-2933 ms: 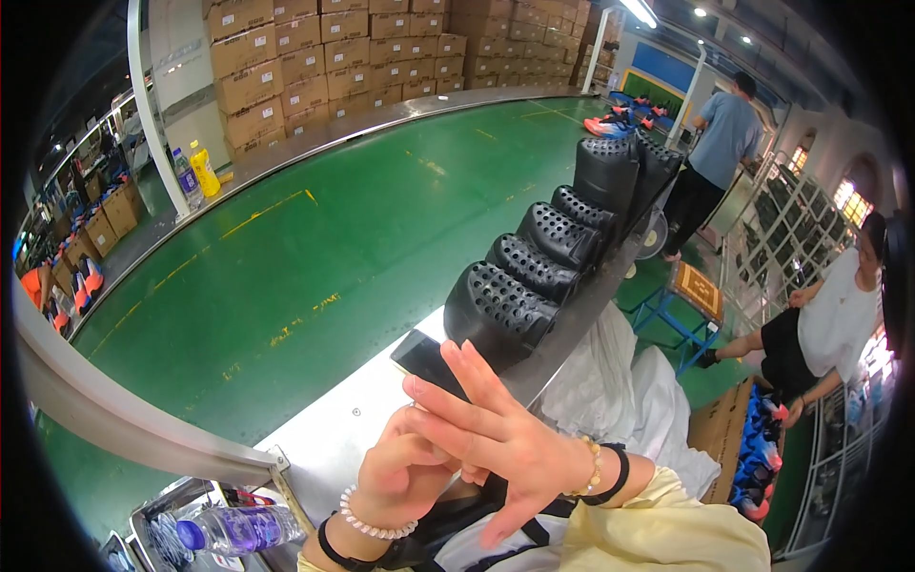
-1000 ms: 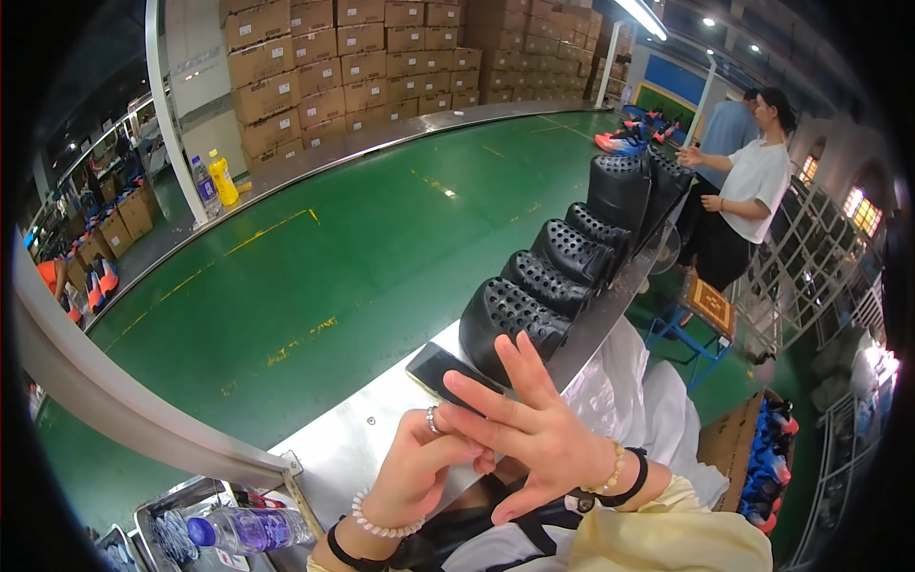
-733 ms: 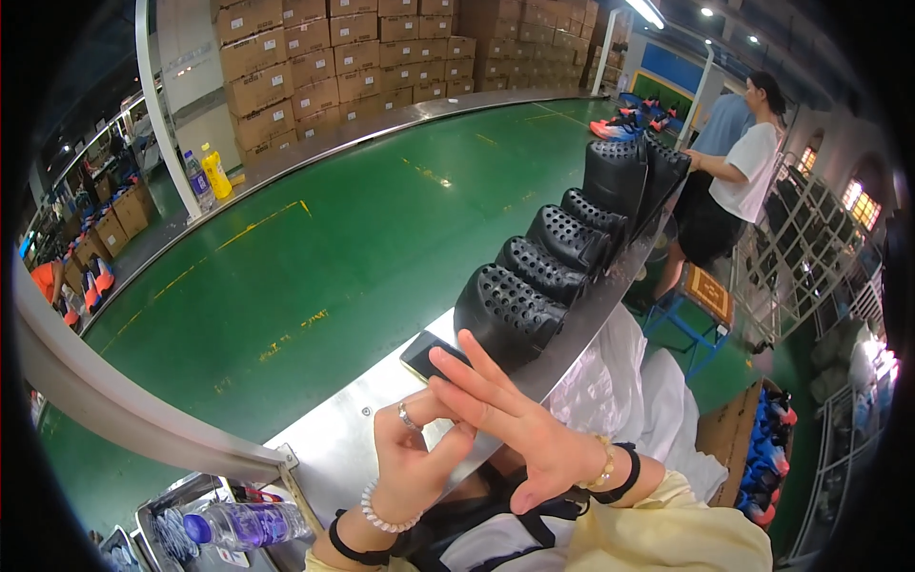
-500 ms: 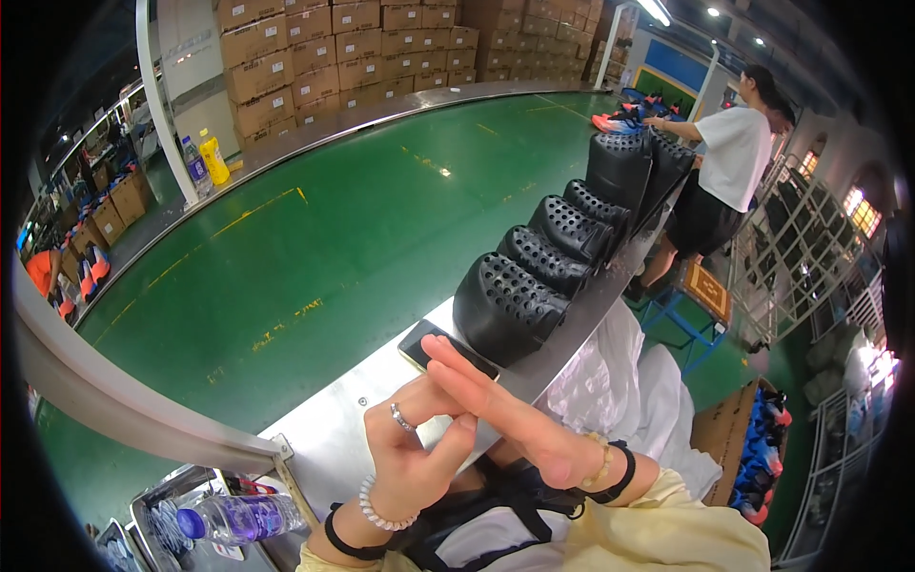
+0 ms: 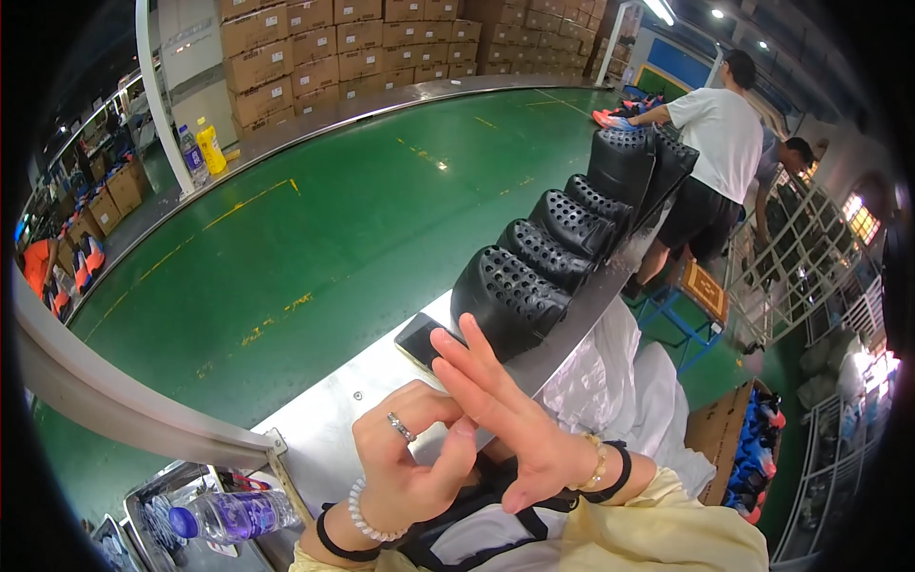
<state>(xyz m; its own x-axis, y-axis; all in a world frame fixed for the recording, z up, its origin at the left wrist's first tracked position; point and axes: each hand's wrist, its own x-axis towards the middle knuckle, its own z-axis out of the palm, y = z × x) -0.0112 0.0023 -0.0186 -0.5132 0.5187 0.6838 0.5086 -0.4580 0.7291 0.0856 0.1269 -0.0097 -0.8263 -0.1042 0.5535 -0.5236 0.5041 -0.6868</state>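
Since the earlier frames the right hand (image 5: 515, 419) had tipped from an upright, spread pose to a flatter one, its fingers stretched toward the far end of the bench (image 5: 334, 419), while the left hand (image 5: 410, 458) had curled in under it. A person in a white shirt (image 5: 720, 124) had also come to the far end of the line.

The left hand was loosely closed, with a ring (image 5: 401, 426) on one finger and its thumb pressed against the right palm; it gripped nothing but the other hand. The right hand lay open and flat, fingers extended, holding nothing. Both wrists wore bands, the left one also a pearl bracelet (image 5: 357, 510).

Nearest to the fingertips stood the first of a row of black perforated shoe uppers (image 5: 505, 300), set on the right edge of the metal bench and running away toward its far end. A dark phone (image 5: 419, 338) lay flat just beside that first upper, on its near side. The uppers looked like moulded foam or rubber: probably light, somewhat springy, not fragile, and matte enough to give good grip. Taking hold across the rounded top or by the open rim would likely suit them best.

A plastic water bottle (image 5: 233, 515) lay in a tray below the bench's near left corner.
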